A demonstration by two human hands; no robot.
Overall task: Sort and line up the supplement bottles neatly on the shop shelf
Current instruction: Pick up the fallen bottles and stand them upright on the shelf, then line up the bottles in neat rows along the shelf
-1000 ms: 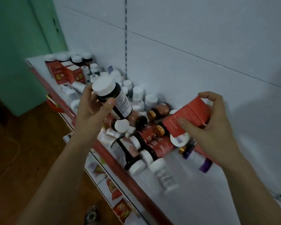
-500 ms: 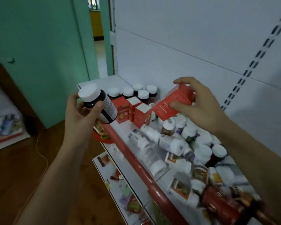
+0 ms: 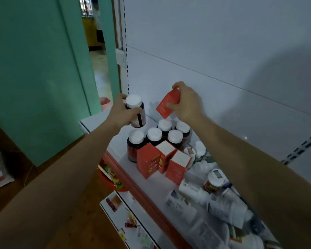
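Nearest us, a jumble of white plastic bottles (image 3: 205,200) lies unsorted on the white shop shelf (image 3: 97,121). Beyond stand three red cardboard cartons (image 3: 162,159), then five white-capped dark bottles (image 3: 154,135). Farthest, our left hand (image 3: 121,114) wraps its grip round a matching dark bottle (image 3: 136,108) held above the shelf's end. We should set it upright beside that row. Our right hand (image 3: 186,105) pinches a small red cardboard box (image 3: 168,105) over the bottles, bound for the cartons.
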